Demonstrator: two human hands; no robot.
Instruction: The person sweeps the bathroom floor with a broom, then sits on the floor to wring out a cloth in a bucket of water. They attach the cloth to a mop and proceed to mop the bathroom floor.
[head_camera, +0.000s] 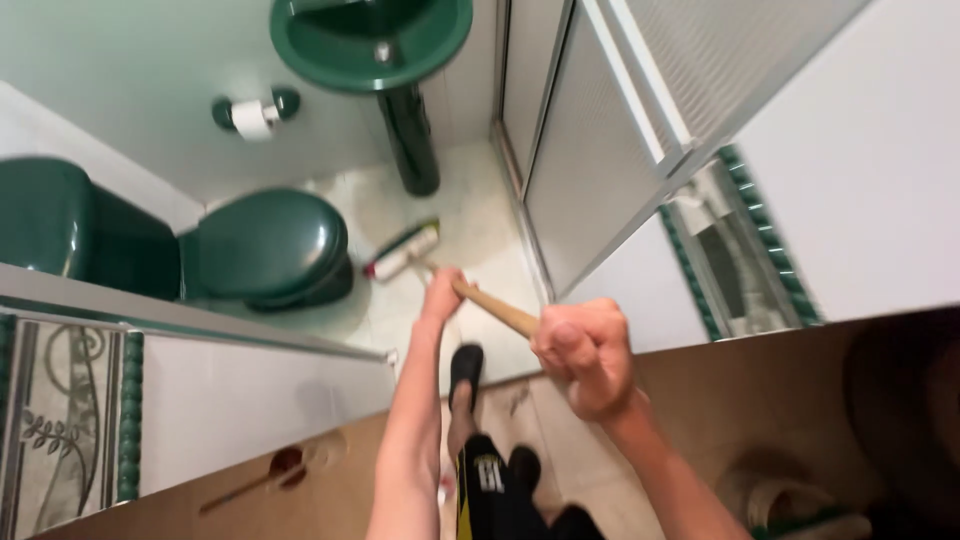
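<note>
1. The right hand (585, 355) is in the middle of the frame, a bit low. Its grip is closed tight around the top end of a wooden broom handle (497, 308).
2. The left hand (442, 293) is just up and left of it, farther down the same handle. Its grip is wrapped around the stick too.
3. The handle slants up and to the left, down to the broom head (402, 252). The head is green and white with a red end, and it rests on the pale tiled floor (470, 215) near the middle of the frame.
4. A dark green toilet (265, 247) with its lid shut sits just left of the broom head.
5. A dark green sink (370, 40) on a stand is at the top middle.
6. A toilet paper roll (253, 117) hangs on the wall in the upper left.
7. A frosted shower door (590, 150) stands to the right of the floor.
8. A foot in a black shoe (465, 365) is on the floor below the hands.
</note>
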